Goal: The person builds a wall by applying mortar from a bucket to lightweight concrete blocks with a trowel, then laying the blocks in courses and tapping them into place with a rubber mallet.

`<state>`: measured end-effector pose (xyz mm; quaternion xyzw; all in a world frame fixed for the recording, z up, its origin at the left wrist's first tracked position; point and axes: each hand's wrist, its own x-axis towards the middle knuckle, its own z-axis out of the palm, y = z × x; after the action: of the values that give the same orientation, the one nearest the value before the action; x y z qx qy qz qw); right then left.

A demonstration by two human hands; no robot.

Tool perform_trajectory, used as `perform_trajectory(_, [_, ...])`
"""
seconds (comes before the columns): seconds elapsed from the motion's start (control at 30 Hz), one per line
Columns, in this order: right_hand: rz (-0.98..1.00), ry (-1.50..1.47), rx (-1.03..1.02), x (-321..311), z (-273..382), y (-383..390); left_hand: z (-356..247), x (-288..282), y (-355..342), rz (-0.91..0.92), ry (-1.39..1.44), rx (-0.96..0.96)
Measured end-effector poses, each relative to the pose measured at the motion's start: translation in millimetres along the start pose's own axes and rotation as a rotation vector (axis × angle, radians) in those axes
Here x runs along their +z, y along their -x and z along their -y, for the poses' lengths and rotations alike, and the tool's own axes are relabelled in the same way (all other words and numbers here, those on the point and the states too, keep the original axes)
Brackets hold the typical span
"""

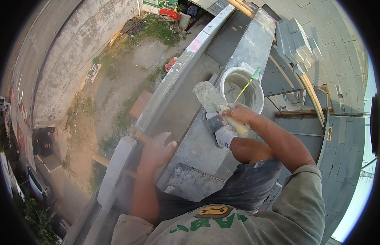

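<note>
My right hand point(237, 116) is wrapped round the pale handle of a trowel point(240, 128). A thick layer of wet grey mortar point(208, 96) covers the trowel's blade, which points up and left beside a bucket. That white bucket point(261, 99) stands on the plank just beyond my right hand, its inside smeared with grey. A thin yellow-green stick point(244, 90) with a green end leans in it. My left hand point(157, 149) hangs over the wall side with thumb and fingers apart, holding nothing. Close to its left lies a light block point(116, 169) on the wall top.
Metal-grey planking point(255, 38) runs under my feet. A long wall edge point(169, 81) drops on the left to a dirt yard point(145, 49). Wooden poles point(101, 159) jut from the wall. Stacked grey blocks point(294, 41) stand at the far right before a block wall point(345, 65).
</note>
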<state>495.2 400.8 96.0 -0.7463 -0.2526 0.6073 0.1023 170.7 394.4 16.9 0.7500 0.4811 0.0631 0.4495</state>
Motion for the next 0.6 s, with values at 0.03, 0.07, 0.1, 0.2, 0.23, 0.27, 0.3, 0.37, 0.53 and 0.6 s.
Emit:
perform_trajectory(0.03, [-0.020, 0.037, 0.034, 17, -4, -26, -7, -4, 5, -0.003, 0.008, -0.012])
perform_trajectory(0.07, [-0.010, 0.168, -0.042, 26, -17, -64, -18, -9, 10, 0.026, 0.085, -0.058])
perform_trajectory(0.1, [0.000, 0.297, -0.120, 33, -29, -104, -27, -13, 13, 0.056, 0.160, -0.102])
perform_trajectory(0.2, [-0.095, 0.731, -0.288, 57, -44, -195, -37, -15, 24, 0.009, 0.111, -0.030])
perform_trajectory(0.23, [-0.341, 0.574, -0.260, 67, -47, -220, -38, -15, 28, 0.014, 0.114, -0.046])
perform_trajectory(0.27, [-0.580, 0.410, -0.231, 74, -44, -238, -38, -15, 31, 0.016, 0.131, -0.043])
perform_trajectory(0.3, [-0.562, 0.414, -0.228, 73, -41, -256, -37, -14, 33, 0.018, 0.149, -0.039])
perform_trajectory(0.37, [-0.635, 0.309, -0.257, 76, -32, -285, -30, -12, 42, 0.031, 0.160, -0.080])
perform_trajectory(0.53, [-0.725, 0.434, -0.225, 48, -20, -361, -20, -5, 45, 0.039, 0.193, -0.197])
perform_trajectory(0.6, [-0.746, 0.514, -0.212, 38, -12, -384, -19, -4, 46, 0.036, 0.231, -0.257])
